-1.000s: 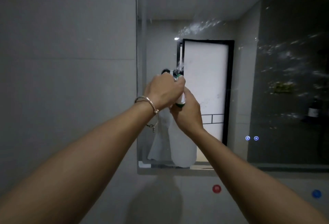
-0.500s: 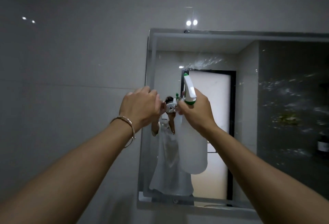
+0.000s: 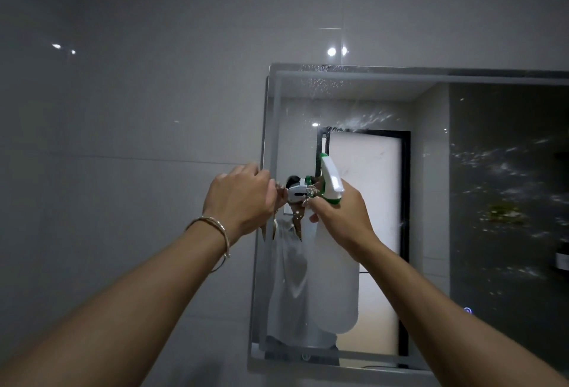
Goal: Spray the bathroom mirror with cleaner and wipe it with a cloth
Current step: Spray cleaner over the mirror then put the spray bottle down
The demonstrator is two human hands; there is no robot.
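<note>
A rectangular mirror (image 3: 431, 171) hangs on the grey tiled wall, speckled with droplets along its top edge and across its right side. My right hand (image 3: 341, 217) grips the neck of a white spray bottle (image 3: 335, 288) with a white and green trigger head, held upright close to the glass. My left hand (image 3: 243, 199) is raised just left of the bottle at the mirror's left edge, fingers curled, with nothing visible in it. A thin bracelet circles the left wrist. No cloth is in sight.
Grey wall tiles (image 3: 123, 140) fill the left and top. The mirror reflects a frosted door with a black frame (image 3: 366, 202) and a person in white. A small blue touch button (image 3: 467, 310) glows on the mirror's lower right.
My left hand has come off the spray head and moved to the left. The bottle is held higher, and fresh droplets show near the mirror's top edge. The view has tilted upward.
</note>
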